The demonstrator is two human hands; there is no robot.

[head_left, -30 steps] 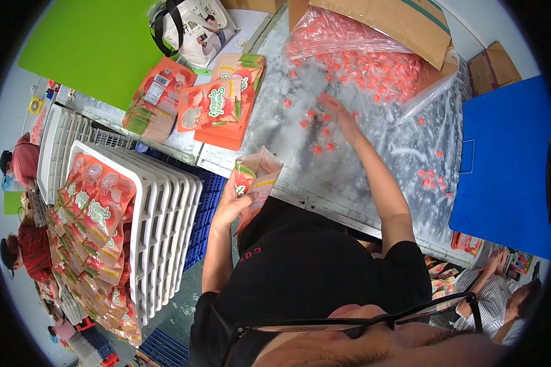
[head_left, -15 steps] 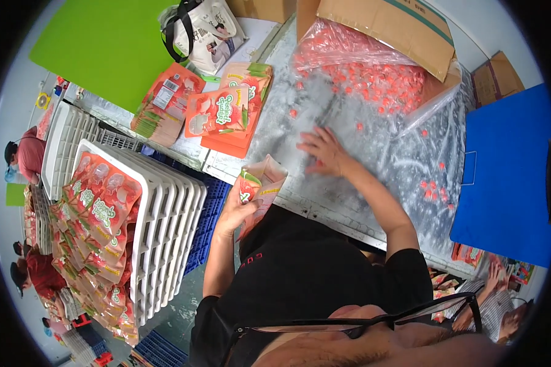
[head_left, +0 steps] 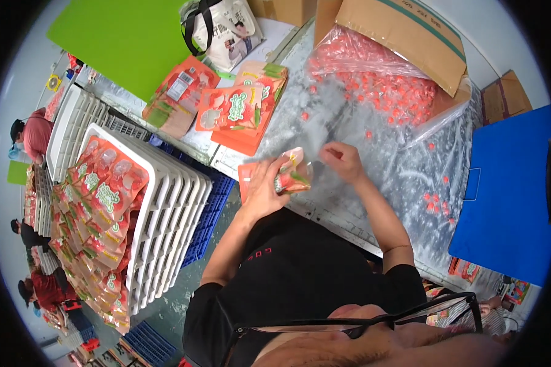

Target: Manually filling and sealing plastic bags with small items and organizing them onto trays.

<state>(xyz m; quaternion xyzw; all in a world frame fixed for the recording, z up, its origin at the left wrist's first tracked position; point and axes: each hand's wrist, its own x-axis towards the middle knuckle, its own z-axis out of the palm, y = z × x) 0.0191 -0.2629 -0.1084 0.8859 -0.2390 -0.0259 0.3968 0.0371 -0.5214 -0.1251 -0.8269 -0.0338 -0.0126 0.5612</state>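
My left hand (head_left: 264,191) is closed around a red and tan snack pouch (head_left: 295,178) by the table's near edge. The pouch is tilted, its upper end toward my right hand. Just right of it, my right hand (head_left: 345,164) has its fingers curled in, slightly blurred. Whatever it holds, if anything, is hidden. Beyond my left hand lies a stack of flat red pouches (head_left: 232,110), with another pouch pile (head_left: 180,92) to its left. Small red wrapped pieces (head_left: 392,95) spill from a plastic-lined carton (head_left: 404,43) at the far right, several scattered over the metal tabletop (head_left: 373,183).
Stacked white crates (head_left: 165,235) stand at my left, topped with filled pouches (head_left: 98,214). A blue board (head_left: 502,189) borders the table's right side, a green board (head_left: 122,49) the far left. A tote bag (head_left: 232,37) sits at the back. Other people (head_left: 33,137) work at far left.
My left hand has brought the pouch to the right and tilted it. My right hand has gone from spread fingers over the tabletop to curled fingers near the pouch. The view has shifted slightly.
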